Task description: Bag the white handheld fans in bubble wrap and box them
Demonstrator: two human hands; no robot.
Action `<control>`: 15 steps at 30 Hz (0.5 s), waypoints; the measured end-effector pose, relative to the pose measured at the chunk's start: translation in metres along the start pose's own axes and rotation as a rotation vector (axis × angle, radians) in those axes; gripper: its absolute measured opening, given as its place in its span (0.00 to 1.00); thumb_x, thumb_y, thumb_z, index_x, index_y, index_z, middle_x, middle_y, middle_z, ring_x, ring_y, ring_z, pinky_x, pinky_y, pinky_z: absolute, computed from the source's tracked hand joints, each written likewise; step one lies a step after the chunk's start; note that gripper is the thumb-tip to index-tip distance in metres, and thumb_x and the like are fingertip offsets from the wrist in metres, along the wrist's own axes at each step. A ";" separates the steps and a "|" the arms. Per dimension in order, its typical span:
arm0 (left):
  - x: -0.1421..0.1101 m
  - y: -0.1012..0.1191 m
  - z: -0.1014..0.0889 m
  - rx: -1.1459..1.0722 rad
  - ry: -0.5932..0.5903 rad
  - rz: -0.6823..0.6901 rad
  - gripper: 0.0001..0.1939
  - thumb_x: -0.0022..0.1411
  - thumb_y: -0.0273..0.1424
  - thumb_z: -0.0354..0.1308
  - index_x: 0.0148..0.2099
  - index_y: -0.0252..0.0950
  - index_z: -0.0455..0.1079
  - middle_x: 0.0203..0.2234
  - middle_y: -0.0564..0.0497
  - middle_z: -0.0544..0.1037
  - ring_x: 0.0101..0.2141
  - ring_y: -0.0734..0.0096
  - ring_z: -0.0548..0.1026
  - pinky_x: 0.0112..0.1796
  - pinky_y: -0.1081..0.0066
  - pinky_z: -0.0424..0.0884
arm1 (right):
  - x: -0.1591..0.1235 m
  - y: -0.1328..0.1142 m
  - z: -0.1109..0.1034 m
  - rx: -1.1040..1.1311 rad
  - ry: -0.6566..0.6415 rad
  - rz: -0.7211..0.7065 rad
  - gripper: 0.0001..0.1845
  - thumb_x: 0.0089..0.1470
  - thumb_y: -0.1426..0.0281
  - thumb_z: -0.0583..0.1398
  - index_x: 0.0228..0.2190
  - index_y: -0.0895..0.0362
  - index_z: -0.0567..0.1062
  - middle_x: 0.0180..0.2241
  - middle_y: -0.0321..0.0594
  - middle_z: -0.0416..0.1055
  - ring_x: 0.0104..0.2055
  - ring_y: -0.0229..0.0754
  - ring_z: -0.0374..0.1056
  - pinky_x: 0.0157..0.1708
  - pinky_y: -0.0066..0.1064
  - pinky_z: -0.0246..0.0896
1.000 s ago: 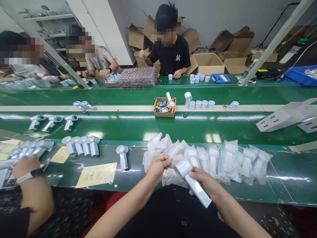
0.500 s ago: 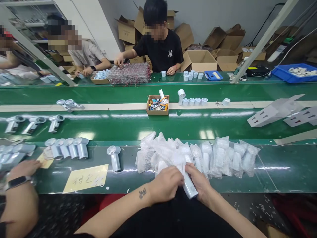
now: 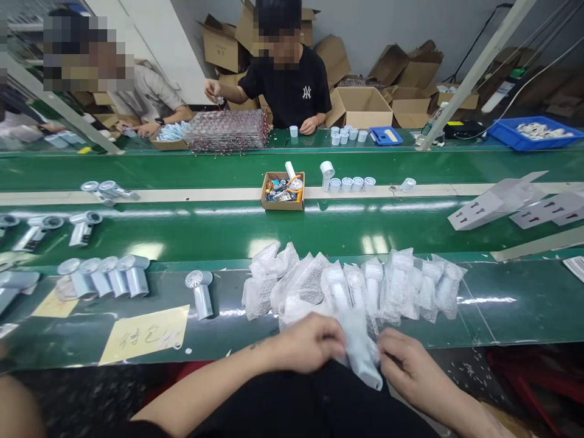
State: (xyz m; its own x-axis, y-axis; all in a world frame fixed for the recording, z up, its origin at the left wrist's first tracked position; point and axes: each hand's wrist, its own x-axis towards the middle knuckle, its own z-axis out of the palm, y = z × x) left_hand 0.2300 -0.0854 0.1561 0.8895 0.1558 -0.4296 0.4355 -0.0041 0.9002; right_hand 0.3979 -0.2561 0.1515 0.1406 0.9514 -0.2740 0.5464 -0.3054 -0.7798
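Observation:
In front of my body, a light blue handheld fan [image 3: 359,342] is tilted with its handle towards me. A translucent bubble bag seems to cover it, though blur hides the bag's edges. My left hand [image 3: 311,344] is closed with fingers curled at the left side of the bag. My right hand [image 3: 410,363] pinches the bag's edge on the right, near the handle end. Just beyond lie several bagged fans [image 3: 401,283] in a row and some flat bubble bags [image 3: 303,280]. One bare fan [image 3: 201,293] stands to the left of them.
Left on the bench are several unbagged fans [image 3: 109,275] and a yellow paper sign [image 3: 145,334]. A small carton of parts [image 3: 283,205] sits on the middle strip, near white cups [image 3: 352,184]. Co-workers sit across, one in a black shirt [image 3: 292,91]. White angled panels [image 3: 495,204] stand at right.
The fan's handle, which was bare, now looks covered by the bag. My right hand has moved right and down, off the handle to the bag's edge. The view has shifted slightly.

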 end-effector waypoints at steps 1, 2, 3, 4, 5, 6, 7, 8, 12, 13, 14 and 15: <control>0.001 0.002 0.000 -0.018 -0.032 0.005 0.03 0.53 0.28 0.59 0.30 0.34 0.72 0.24 0.56 0.74 0.28 0.75 0.69 0.31 0.77 0.63 | -0.001 0.003 -0.001 0.036 0.013 0.025 0.11 0.54 0.70 0.52 0.20 0.55 0.62 0.24 0.36 0.61 0.28 0.39 0.61 0.28 0.31 0.54; 0.001 0.003 -0.001 -0.042 -0.016 0.003 0.03 0.53 0.27 0.58 0.30 0.34 0.72 0.23 0.56 0.73 0.28 0.76 0.68 0.31 0.77 0.63 | -0.002 0.007 -0.003 0.103 0.019 0.067 0.11 0.53 0.70 0.53 0.20 0.55 0.63 0.24 0.35 0.60 0.27 0.39 0.61 0.27 0.30 0.55; 0.001 0.006 -0.002 -0.058 0.042 -0.004 0.03 0.54 0.26 0.57 0.30 0.33 0.71 0.22 0.56 0.72 0.27 0.77 0.67 0.30 0.78 0.63 | -0.003 0.012 -0.005 0.203 0.013 0.120 0.10 0.52 0.69 0.55 0.20 0.55 0.64 0.24 0.35 0.60 0.26 0.38 0.61 0.25 0.30 0.55; 0.000 0.008 -0.004 -0.071 0.114 -0.013 0.03 0.54 0.25 0.56 0.29 0.33 0.70 0.21 0.57 0.71 0.26 0.78 0.66 0.29 0.78 0.62 | -0.003 0.016 -0.008 0.341 -0.003 0.177 0.11 0.51 0.68 0.56 0.20 0.55 0.65 0.23 0.34 0.60 0.24 0.37 0.60 0.23 0.29 0.56; -0.002 0.012 -0.005 -0.089 0.161 -0.010 0.04 0.55 0.25 0.55 0.29 0.33 0.70 0.20 0.57 0.69 0.25 0.78 0.65 0.28 0.79 0.62 | -0.002 0.020 -0.012 0.511 -0.002 0.236 0.11 0.49 0.67 0.58 0.19 0.56 0.65 0.23 0.33 0.60 0.23 0.36 0.60 0.23 0.28 0.57; -0.003 0.015 -0.006 -0.108 0.157 0.022 0.04 0.56 0.25 0.55 0.29 0.33 0.70 0.21 0.57 0.69 0.25 0.79 0.65 0.29 0.79 0.62 | 0.001 0.022 -0.014 0.699 0.033 0.298 0.11 0.48 0.65 0.60 0.20 0.56 0.67 0.24 0.34 0.63 0.24 0.37 0.62 0.24 0.29 0.60; -0.004 0.019 -0.004 -0.121 0.103 0.083 0.04 0.57 0.26 0.55 0.31 0.33 0.70 0.22 0.56 0.70 0.26 0.78 0.66 0.29 0.78 0.63 | 0.005 0.024 -0.014 0.885 0.094 0.367 0.10 0.47 0.62 0.61 0.22 0.55 0.69 0.26 0.35 0.66 0.27 0.38 0.65 0.28 0.30 0.63; -0.005 0.022 -0.001 -0.121 0.035 0.158 0.04 0.58 0.27 0.55 0.32 0.33 0.71 0.24 0.55 0.72 0.27 0.77 0.68 0.31 0.78 0.64 | 0.012 0.023 -0.011 1.053 0.142 0.441 0.12 0.46 0.59 0.62 0.26 0.55 0.72 0.29 0.37 0.69 0.31 0.41 0.68 0.32 0.33 0.66; 0.000 0.019 0.014 0.017 -0.119 0.421 0.05 0.59 0.27 0.56 0.31 0.35 0.72 0.28 0.51 0.76 0.33 0.73 0.73 0.39 0.75 0.68 | 0.047 0.009 0.025 1.332 -0.086 0.638 0.23 0.41 0.53 0.66 0.34 0.56 0.74 0.32 0.42 0.74 0.37 0.49 0.72 0.38 0.39 0.67; 0.000 0.012 0.011 0.041 -0.137 0.439 0.06 0.59 0.29 0.56 0.31 0.35 0.72 0.29 0.51 0.77 0.34 0.73 0.74 0.40 0.75 0.68 | 0.055 0.007 0.036 1.303 -0.145 0.623 0.22 0.39 0.55 0.68 0.33 0.57 0.74 0.30 0.42 0.74 0.36 0.49 0.72 0.37 0.39 0.67; -0.001 0.002 0.002 0.055 -0.100 0.419 0.06 0.59 0.31 0.57 0.32 0.36 0.73 0.29 0.50 0.78 0.34 0.72 0.75 0.40 0.75 0.69 | 0.062 0.007 0.045 1.245 -0.140 0.589 0.22 0.38 0.57 0.69 0.32 0.57 0.73 0.29 0.42 0.74 0.35 0.49 0.72 0.37 0.38 0.67; -0.005 -0.011 -0.012 0.068 0.023 0.348 0.08 0.60 0.34 0.56 0.32 0.36 0.73 0.29 0.50 0.78 0.34 0.71 0.75 0.40 0.74 0.69 | 0.069 0.011 0.050 1.153 -0.066 0.538 0.23 0.37 0.58 0.69 0.35 0.57 0.73 0.31 0.42 0.75 0.36 0.51 0.73 0.38 0.38 0.67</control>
State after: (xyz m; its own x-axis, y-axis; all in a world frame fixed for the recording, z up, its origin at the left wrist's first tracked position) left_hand 0.2185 -0.0743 0.1491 0.9831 0.1561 -0.0957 0.1160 -0.1266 0.9851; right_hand 0.3726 -0.1955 0.0958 0.0613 0.7033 -0.7083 -0.6025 -0.5396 -0.5880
